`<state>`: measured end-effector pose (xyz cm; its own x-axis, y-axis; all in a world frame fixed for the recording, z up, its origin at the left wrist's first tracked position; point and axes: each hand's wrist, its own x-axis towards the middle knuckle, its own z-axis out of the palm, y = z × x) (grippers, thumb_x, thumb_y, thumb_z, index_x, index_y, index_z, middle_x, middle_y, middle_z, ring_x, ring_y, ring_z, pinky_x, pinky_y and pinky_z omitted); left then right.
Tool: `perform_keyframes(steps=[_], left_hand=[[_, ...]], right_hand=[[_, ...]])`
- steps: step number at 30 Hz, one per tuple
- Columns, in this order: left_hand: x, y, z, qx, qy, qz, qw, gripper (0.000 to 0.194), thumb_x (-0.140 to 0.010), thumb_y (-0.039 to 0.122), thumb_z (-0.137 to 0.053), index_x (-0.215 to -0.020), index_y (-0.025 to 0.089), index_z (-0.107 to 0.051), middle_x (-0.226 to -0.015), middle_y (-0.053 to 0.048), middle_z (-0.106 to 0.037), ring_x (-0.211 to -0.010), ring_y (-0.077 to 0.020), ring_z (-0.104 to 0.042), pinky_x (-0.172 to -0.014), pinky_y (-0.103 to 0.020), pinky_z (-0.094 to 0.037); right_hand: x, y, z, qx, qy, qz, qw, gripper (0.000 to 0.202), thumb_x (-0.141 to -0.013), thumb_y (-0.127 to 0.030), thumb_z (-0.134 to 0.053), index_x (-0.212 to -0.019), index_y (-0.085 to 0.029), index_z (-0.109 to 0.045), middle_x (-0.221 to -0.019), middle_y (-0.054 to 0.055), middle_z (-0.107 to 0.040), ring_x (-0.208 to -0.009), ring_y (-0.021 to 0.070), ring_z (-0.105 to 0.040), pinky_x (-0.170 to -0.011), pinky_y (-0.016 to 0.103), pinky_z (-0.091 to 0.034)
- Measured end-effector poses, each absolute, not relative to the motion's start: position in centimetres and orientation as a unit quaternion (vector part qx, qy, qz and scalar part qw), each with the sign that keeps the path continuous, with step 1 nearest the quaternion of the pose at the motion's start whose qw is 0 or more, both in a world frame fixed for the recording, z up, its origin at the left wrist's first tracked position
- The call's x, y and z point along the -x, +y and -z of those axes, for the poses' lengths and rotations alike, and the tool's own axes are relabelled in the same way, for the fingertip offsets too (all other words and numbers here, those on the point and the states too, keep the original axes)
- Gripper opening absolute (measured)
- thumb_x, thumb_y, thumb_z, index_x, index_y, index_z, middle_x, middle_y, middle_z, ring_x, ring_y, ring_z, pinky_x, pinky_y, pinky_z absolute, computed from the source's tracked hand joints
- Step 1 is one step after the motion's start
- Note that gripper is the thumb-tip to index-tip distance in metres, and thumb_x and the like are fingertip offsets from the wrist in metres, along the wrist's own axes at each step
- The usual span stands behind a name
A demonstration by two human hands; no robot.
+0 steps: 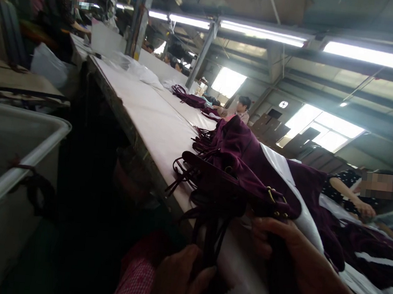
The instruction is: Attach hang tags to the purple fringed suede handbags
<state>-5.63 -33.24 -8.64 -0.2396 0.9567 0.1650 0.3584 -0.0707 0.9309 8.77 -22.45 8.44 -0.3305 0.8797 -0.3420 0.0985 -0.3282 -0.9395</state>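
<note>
A dark purple bag [240, 144] with fringe, brass-coloured rings and a buckle lies at the near part of the long table. My left hand [183, 274] is closed round the dark hanging straps [210, 235] below the bag. To its right, my right hand [287, 238] is curled at the bag's lower edge, near the brass fittings [277, 197]. Its fingers wrap a dark purple strap, partly in shadow. White sheet material [305, 203] lies between this bag and more purple pieces [328, 231] on the right.
The long white table [150, 119] runs away to the far left, with more purple bags [191, 98] and clear plastic on it. A white bin [14, 177] stands at left. Co-workers [353, 196] are across the table on the right and farther back.
</note>
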Motion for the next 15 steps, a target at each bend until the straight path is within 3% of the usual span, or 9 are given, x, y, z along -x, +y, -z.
perform_keyframes(steps=[5,10,15], left_hand=[[4.9,-32.7,7.2,-0.552,0.607,-0.468,0.328,0.022,-0.085,0.044,-0.062,-0.087,0.023,-0.066,-0.077,-0.004,-0.07,-0.071,-0.0226,-0.066,-0.062,-0.029,-0.045],[5.1,-32.7,6.5,-0.598,0.624,-0.414,0.285,0.015,-0.086,0.031,-0.052,-0.085,0.02,-0.062,-0.081,-0.007,-0.07,-0.071,-0.0235,-0.066,-0.06,-0.03,-0.04],[5.5,-32.5,7.8,-0.572,0.603,-0.455,0.319,0.013,-0.083,0.028,-0.053,-0.09,0.024,-0.064,-0.081,-0.005,-0.071,-0.071,-0.0224,-0.068,-0.061,-0.028,-0.045]], right_hand=[[-9.1,-22.6,-8.3,0.523,-0.523,-0.598,0.308,0.028,-0.06,-0.025,-0.083,-0.08,-0.014,-0.068,-0.059,-0.002,-0.057,-0.049,0.0096,-0.05,-0.045,0.019,-0.044],[-9.4,-22.3,-10.0,0.5,-0.517,-0.626,0.301,0.022,-0.066,-0.027,-0.08,-0.066,-0.015,-0.062,-0.055,-0.003,-0.05,-0.044,0.0076,-0.044,-0.04,0.018,-0.038],[-9.2,-22.0,-11.7,0.486,-0.462,-0.676,0.305,0.027,-0.063,-0.026,-0.082,-0.059,-0.016,-0.058,-0.052,-0.004,-0.041,-0.041,0.0055,-0.036,-0.036,0.017,-0.033]])
